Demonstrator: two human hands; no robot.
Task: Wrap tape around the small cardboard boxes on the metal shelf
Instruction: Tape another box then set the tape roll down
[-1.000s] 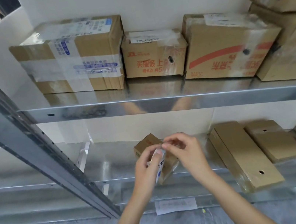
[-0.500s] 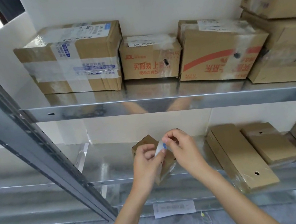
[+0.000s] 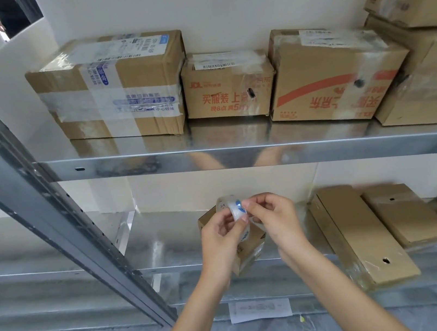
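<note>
Small box [image 3: 249,252] sits on the lower metal shelf [image 3: 167,245], tilted, at its front edge, directly under and behind both hands; tape roll [image 3: 232,208] is held just above the box's top. Left hand [image 3: 220,239] grip is curled round the roll, thumb on its face; right hand [image 3: 273,218] grip is narrow, fingertips pinching at the roll's edge, where a clear strip of tape seems to hang down to the box. Flat boxes [image 3: 362,234] lie to the right on the same shelf.
</note>
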